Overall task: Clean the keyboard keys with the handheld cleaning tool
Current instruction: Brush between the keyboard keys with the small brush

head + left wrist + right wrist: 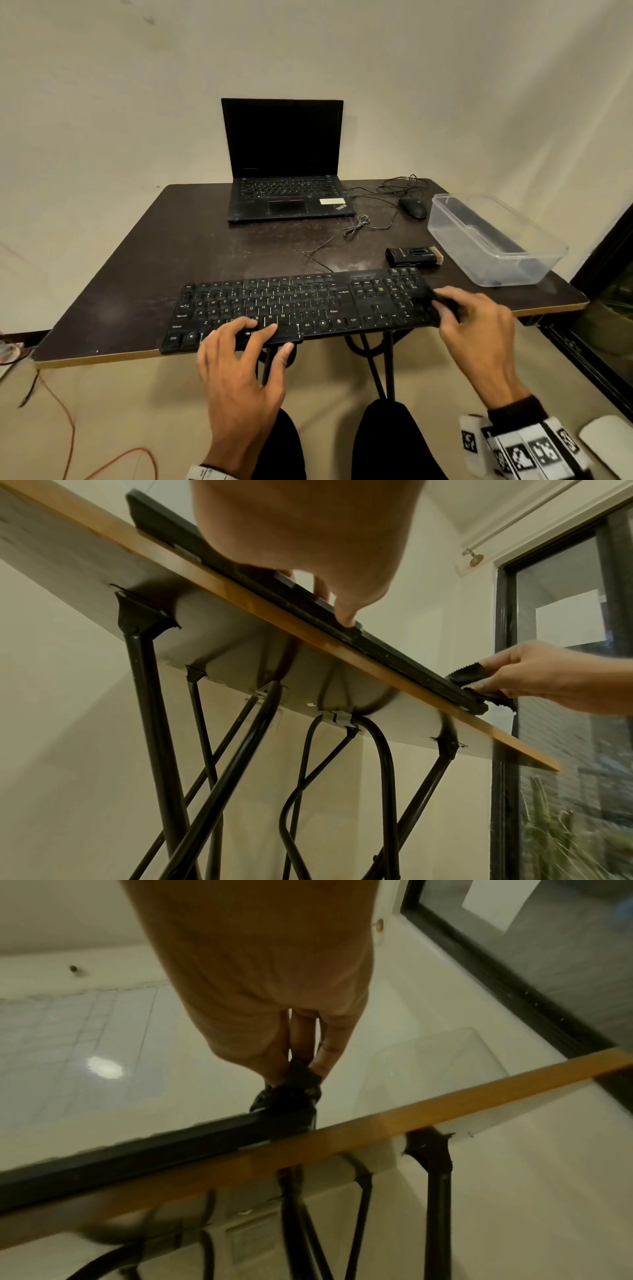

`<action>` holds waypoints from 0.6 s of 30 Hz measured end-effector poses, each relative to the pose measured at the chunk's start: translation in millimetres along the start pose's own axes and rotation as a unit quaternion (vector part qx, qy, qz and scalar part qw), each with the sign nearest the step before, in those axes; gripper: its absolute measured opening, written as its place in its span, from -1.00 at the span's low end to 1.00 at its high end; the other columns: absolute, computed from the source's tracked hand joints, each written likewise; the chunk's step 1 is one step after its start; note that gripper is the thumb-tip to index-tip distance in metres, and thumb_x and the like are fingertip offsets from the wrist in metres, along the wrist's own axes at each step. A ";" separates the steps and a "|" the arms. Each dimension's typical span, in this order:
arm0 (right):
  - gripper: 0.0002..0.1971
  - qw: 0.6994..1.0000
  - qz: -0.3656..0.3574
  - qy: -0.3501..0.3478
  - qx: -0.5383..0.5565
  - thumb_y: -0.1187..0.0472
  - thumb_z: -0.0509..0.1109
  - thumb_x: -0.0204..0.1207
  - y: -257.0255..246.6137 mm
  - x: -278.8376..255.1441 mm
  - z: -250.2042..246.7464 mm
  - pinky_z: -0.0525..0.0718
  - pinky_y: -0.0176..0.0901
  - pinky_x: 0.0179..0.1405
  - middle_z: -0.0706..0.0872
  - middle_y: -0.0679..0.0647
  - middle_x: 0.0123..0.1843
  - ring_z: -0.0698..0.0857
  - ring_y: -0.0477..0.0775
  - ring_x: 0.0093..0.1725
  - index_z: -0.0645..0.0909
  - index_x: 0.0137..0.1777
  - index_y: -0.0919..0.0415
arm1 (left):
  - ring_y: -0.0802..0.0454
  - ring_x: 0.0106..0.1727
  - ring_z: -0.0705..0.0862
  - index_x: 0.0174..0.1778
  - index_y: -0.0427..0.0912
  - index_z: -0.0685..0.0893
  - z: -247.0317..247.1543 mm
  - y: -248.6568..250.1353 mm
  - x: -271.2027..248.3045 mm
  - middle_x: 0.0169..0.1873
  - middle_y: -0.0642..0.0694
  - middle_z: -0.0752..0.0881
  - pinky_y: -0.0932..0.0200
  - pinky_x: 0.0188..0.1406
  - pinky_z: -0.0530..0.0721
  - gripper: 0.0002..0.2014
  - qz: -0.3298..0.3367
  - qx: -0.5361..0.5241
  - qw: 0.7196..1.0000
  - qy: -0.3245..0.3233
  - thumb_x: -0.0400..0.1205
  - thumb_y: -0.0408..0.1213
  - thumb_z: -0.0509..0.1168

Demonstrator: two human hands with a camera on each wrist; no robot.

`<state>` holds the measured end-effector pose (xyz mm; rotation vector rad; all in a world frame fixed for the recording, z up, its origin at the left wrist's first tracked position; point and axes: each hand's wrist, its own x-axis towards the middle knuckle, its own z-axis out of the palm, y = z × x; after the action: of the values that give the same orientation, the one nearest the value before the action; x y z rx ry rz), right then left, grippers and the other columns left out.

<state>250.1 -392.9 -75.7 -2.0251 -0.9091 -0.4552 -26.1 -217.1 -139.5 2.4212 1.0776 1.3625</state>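
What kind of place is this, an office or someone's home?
Probably a room in a home, set up as a makeshift desk, though that is a guess. A folding table against a bare wall holds a laptop, a keyboard and a mouse, with a dark-framed glass door beside it.

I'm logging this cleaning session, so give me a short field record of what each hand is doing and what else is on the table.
left hand: fingers resting on keyboard front edge
right hand: pinching a black cloth at the keyboard's right end
brush tool: untouched, behind the keyboard
table: laptop, mouse, plastic tub
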 end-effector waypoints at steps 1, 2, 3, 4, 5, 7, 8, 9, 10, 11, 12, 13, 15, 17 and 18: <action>-0.72 1.000 0.019 0.007 -0.005 0.39 0.67 0.47 1.6 0.4 0.0 0.76 -0.03 -0.12 0.86 0.11 -0.19 0.78 0.10 -0.25 0.91 0.11 0.07 | -0.20 0.38 0.56 0.19 -0.04 0.86 0.3 0.5 -0.2 0.29 -0.05 0.64 -0.35 0.52 0.41 -0.60 0.002 0.000 1.000 0.002 0.63 0.13 0.35; -0.73 1.000 0.028 0.002 0.001 0.38 0.66 0.48 -2.6 -4.2 0.9 0.77 -0.01 -0.13 0.84 0.09 -0.20 0.78 0.12 -0.25 0.91 0.12 0.06 | -0.19 0.37 0.56 0.19 -0.04 0.86 0.3 1.1 -0.6 0.28 -0.05 0.64 -0.36 0.52 0.42 -0.60 0.004 -0.001 1.000 0.005 0.63 0.13 0.35; -0.71 1.000 0.018 -0.013 0.014 0.39 0.66 0.47 -10.0 -10.9 3.3 0.77 -0.02 -0.13 0.82 0.02 -0.19 0.79 0.10 -0.24 0.91 0.11 0.05 | -0.17 0.37 0.56 0.19 -0.05 0.86 0.4 1.9 0.3 0.28 -0.05 0.64 -0.37 0.52 0.42 -0.60 0.006 -0.002 1.000 0.009 0.62 0.13 0.35; -0.67 0.999 -0.003 -0.032 0.030 0.44 0.67 0.43 -19.2 -20.3 6.4 0.75 -0.10 -0.11 0.80 -0.10 -0.18 0.79 0.06 -0.22 0.91 0.09 0.03 | -0.16 0.37 0.56 0.19 -0.05 0.87 0.2 2.0 0.6 0.27 -0.05 0.64 -0.38 0.51 0.42 -0.60 0.006 -0.003 1.000 0.011 0.62 0.12 0.35; -0.63 0.998 -0.025 -0.048 0.043 0.50 0.66 0.39 -26.7 -28.1 9.5 0.71 -0.21 -0.10 0.77 -0.23 -0.15 0.79 0.01 -0.20 0.91 0.06 0.03 | -0.16 0.37 0.56 0.18 -0.05 0.87 -0.2 1.8 1.1 0.27 -0.05 0.64 -0.39 0.51 0.42 -0.60 0.005 -0.003 1.000 0.011 0.62 0.13 0.35; -0.59 0.997 -0.034 -0.044 0.060 0.55 0.66 0.35 -27.3 -29.8 11.2 0.70 -0.24 -0.11 0.74 -0.35 -0.13 0.80 0.01 -0.19 0.91 0.04 0.04 | -0.19 0.37 0.57 0.18 -0.05 0.87 -0.2 1.0 1.3 0.28 -0.05 0.64 -0.35 0.52 0.41 -0.60 0.002 -0.002 1.000 0.005 0.62 0.14 0.35; -0.61 0.998 -0.020 -0.022 0.060 0.53 0.68 0.38 -20.6 -24.8 11.1 0.71 -0.19 -0.12 0.75 -0.28 -0.15 0.80 0.03 -0.20 0.91 0.04 0.03 | -0.20 0.37 0.57 0.19 -0.04 0.87 -0.4 0.7 1.1 0.28 -0.05 0.64 -0.34 0.53 0.40 -0.60 0.001 -0.001 1.000 0.001 0.62 0.14 0.35; -0.65 0.998 0.001 0.001 0.056 0.48 0.69 0.41 -14.0 -19.4 10.1 0.71 -0.14 -0.14 0.75 -0.19 -0.18 0.80 0.06 -0.22 0.91 0.05 0.03 | -0.21 0.38 0.57 0.19 -0.03 0.87 0.1 0.9 0.7 0.29 -0.04 0.64 -0.33 0.54 0.39 -0.60 -0.001 -0.001 1.000 -0.001 0.63 0.14 0.35; -0.68 0.999 0.019 0.014 0.048 0.45 0.70 0.43 -9.9 -16.8 9.2 0.71 -0.09 -0.15 0.75 -0.13 -0.21 0.79 0.08 -0.23 0.91 0.06 0.04 | -0.22 0.38 0.58 0.19 -0.03 0.87 0.2 0.6 0.3 0.29 -0.04 0.64 -0.33 0.54 0.39 -0.60 -0.001 -0.002 1.000 0.000 0.63 0.14 0.35; -0.71 0.999 0.029 0.015 0.037 0.43 0.70 0.45 -9.8 -17.1 10.0 0.72 -0.05 -0.16 0.74 -0.09 -0.23 0.78 0.10 -0.23 0.90 0.05 0.05 | -0.22 0.38 0.58 0.19 -0.03 0.87 0.2 0.3 0.3 0.29 -0.04 0.64 -0.33 0.54 0.40 -0.60 0.000 -0.003 1.000 0.001 0.63 0.14 0.35; -0.71 0.999 0.028 0.007 0.033 0.42 0.70 0.45 -14.3 -20.4 11.6 0.74 -0.01 -0.17 0.75 -0.07 -0.23 0.78 0.10 -0.22 0.90 0.05 0.04 | -0.20 0.38 0.57 0.19 -0.03 0.87 0.5 0.5 0.1 0.29 -0.04 0.64 -0.34 0.53 0.41 -0.60 0.002 -0.004 1.000 0.002 0.63 0.14 0.35; -0.68 0.999 0.015 -0.007 0.038 0.44 0.69 0.43 -22.3 -25.1 13.0 0.78 0.02 -0.15 0.78 -0.09 -0.20 0.79 0.08 -0.19 0.90 0.06 0.02 | -0.19 0.38 0.57 0.19 -0.03 0.87 0.9 1.1 0.3 0.28 -0.04 0.64 -0.35 0.53 0.41 -0.59 0.003 -0.005 1.000 0.003 0.63 0.14 0.34; -0.56 0.997 -0.037 -0.040 0.055 0.54 0.68 0.34 -34.9 -37.0 15.3 0.83 0.02 -0.08 0.82 -0.26 -0.07 0.82 0.02 -0.11 0.90 0.06 0.01 | -0.16 0.38 0.56 0.19 -0.04 0.87 0.8 2.2 0.8 0.28 -0.04 0.65 -0.37 0.53 0.41 -0.59 0.001 -0.004 1.000 0.007 0.62 0.14 0.34; -0.50 0.996 -0.059 -0.048 0.051 0.62 0.64 0.28 -30.4 -36.0 12.9 0.84 -0.01 -0.03 0.73 -0.44 -0.03 0.83 0.01 -0.10 0.91 0.05 0.03 | -0.13 0.38 0.55 0.17 -0.04 0.87 -0.5 2.8 1.7 0.26 -0.05 0.65 -0.37 0.52 0.41 -0.60 0.003 -0.008 1.000 0.010 0.62 0.13 0.35; -0.50 0.998 -0.039 -0.037 0.044 0.61 0.65 0.30 -22.1 -30.2 10.5 0.84 0.01 -0.03 0.73 -0.39 -0.06 0.83 0.02 -0.12 0.90 0.05 -0.01 | -0.12 0.37 0.55 0.17 -0.05 0.87 -1.2 3.0 2.0 0.26 -0.06 0.66 -0.36 0.52 0.41 -0.61 0.006 -0.010 1.000 0.013 0.62 0.12 0.35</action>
<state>213.3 -389.0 -87.6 -1.9418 -1.0380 -0.3780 -24.8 -218.1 -136.1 2.4064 1.0534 1.4043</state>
